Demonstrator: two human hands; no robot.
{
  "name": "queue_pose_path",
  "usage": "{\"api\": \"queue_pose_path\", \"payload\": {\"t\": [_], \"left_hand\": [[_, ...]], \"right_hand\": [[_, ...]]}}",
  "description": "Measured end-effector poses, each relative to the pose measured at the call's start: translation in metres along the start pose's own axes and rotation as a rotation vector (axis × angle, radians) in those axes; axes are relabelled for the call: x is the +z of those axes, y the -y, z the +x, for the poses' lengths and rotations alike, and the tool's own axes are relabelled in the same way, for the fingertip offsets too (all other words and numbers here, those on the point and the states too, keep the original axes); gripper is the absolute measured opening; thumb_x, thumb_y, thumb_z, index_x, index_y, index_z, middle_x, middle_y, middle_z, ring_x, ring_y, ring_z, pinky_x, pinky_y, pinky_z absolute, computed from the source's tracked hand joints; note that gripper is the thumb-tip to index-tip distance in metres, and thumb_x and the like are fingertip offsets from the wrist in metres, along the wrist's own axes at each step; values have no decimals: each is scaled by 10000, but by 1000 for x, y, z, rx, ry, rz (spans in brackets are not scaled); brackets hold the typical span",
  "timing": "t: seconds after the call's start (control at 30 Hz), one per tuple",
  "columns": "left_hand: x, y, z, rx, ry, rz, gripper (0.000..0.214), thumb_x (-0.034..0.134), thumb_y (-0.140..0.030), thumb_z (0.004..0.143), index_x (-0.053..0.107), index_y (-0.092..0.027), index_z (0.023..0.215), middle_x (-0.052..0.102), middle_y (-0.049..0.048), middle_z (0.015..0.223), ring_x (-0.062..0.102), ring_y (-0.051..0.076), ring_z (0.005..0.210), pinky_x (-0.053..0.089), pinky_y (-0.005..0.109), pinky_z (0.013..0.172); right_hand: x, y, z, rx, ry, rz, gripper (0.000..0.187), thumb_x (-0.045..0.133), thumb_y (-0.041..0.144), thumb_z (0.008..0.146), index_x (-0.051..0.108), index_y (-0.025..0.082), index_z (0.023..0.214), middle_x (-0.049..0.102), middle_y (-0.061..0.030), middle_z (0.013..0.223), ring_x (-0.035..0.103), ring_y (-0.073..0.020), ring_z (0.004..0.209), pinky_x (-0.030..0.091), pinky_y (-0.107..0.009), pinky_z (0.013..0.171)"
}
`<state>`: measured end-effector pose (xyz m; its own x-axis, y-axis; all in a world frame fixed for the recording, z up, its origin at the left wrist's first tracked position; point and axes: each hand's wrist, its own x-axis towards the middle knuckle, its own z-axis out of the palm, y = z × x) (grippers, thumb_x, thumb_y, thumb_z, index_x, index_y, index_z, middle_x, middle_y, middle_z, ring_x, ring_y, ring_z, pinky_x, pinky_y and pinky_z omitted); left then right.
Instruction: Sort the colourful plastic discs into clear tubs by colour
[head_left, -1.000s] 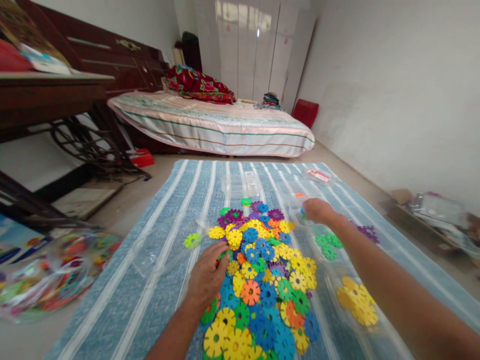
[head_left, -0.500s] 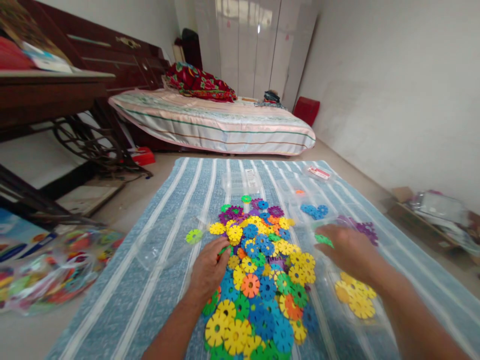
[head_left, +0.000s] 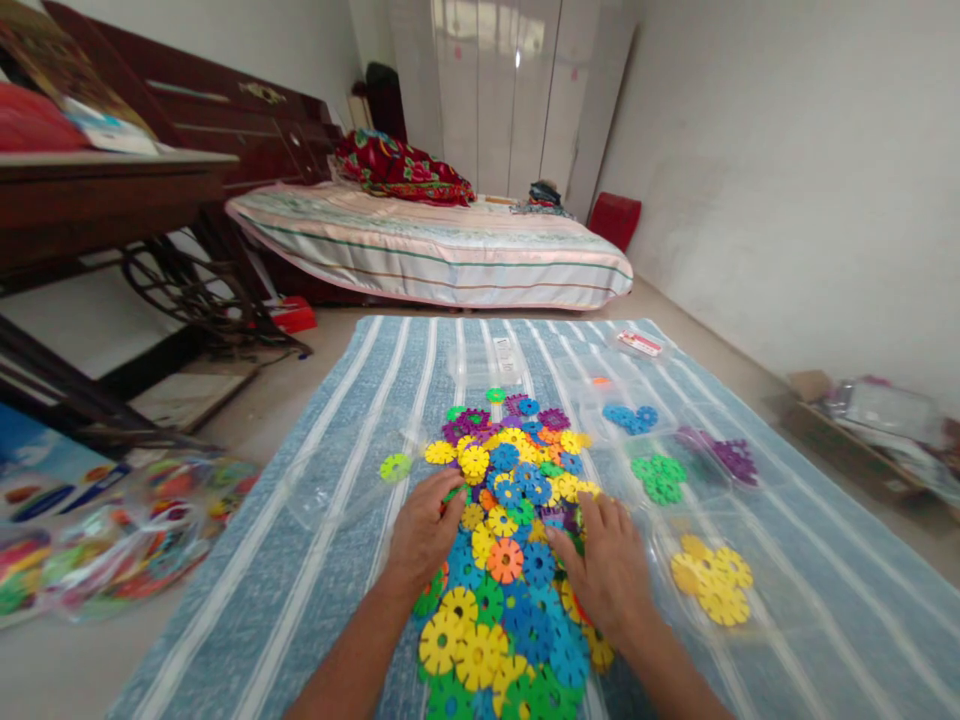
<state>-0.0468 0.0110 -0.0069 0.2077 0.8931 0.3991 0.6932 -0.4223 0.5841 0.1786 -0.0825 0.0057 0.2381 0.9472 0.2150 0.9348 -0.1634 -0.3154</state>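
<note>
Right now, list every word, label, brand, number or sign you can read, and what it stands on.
No text can be read for certain.
White label on a clear box: dark marks, too blurred to read.
Red-and-white label near the far right corner of the striped cloth: too small to read.

Bedroom, with bed [head_left: 450, 260] and wardrobe [head_left: 495, 110]

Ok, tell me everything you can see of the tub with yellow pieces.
The tub is clear, shallow and plastic-looking, with rounded corners and faint edges. It lies flat on the striped cloth, just right of the right hand; whether they touch is unclear. Notched yellow pieces cluster inside, overlapping, toward its left side, leaving bare floor at right.
</note>
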Motion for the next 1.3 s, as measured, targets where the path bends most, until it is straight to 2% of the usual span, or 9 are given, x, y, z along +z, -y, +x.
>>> {"api": "queue_pose_path", "payload": {"t": [0.2,0.33,0.43,0.6,0.73,0.83,1.03,1.2,1.3], "left_hand": [[-1,-2,0,-11,-3,-3,268,458,-334,847,668,-192,932,676,90,1102,617,223,1058,487,396,962],[-1,-3,0,-8,-8,-14,252,467,-323,840,670,-199,924,680,78,1093,616,217,1061,485,388,966],[-1,-3,0,-16,-10,-27,252,470,-323,838,669,-197,926,681,78,1089,622,218,1052,493,386,956],[-1,-3,-1,-33,-17,-34,254,465,-325,841,670,-194,915,683,80,1084,629,218,1039,496,387,952],[-2,-4,-1,-32,-8,-26,252,470,-319,833,672,-195,916,687,81,1080,633,220,1032,500,389,948],[-2,-4,0,-25,-2,-22,261,467,-331,835,673,-191,913,687,87,1081,632,225,1034,502,394,944],[1,0,0,-22,-20,-20,283,460,-353,843,673,-185,923,684,97,1083,629,226,1039,495,396,953],[2,1,1,-3,-21,-11,280,464,-361,842,675,-197,924,687,85,1081,627,225,1042,497,393,950],[1,0,1,-6,-16,-17,276,463,-354,844,673,-195,924,688,82,1071,626,220,1043,497,381,951]], "right_hand": [[13,14,4,-145,-74,278,408,533,405,841,573,186,1182,572,-153,1204,518,-309,1146,435,-482,951],[16,18,2,-272,-99,457,347,541,295,830,575,195,1160,595,-118,1199,539,-251,1140,451,-426,970],[16,14,0,-294,-165,549,292,521,255,842,585,207,1122,632,-94,1150,568,-218,1108,466,-403,961],[14,3,0,-228,-215,467,234,515,243,842,637,187,1033,640,-119,1118,574,-243,1080,465,-445,953],[11,0,-1,-133,-113,344,262,530,257,830,651,153,1038,636,-146,1076,578,-280,1045,480,-477,922],[10,6,-6,-159,-82,325,282,536,259,831,646,158,1071,600,-157,1157,556,-287,1096,474,-476,941],[5,26,-19,-269,-169,343,297,546,182,807,623,187,1094,507,-153,1301,442,-305,1251,424,-511,999],[-4,33,-20,-344,-216,532,322,459,112,837,582,206,1119,599,-105,1183,546,-210,1134,478,-392,958],[-9,31,-15,-279,-214,624,313,460,122,831,590,231,1094,661,-60,1051,614,-180,1001,510,-336,887]]}}
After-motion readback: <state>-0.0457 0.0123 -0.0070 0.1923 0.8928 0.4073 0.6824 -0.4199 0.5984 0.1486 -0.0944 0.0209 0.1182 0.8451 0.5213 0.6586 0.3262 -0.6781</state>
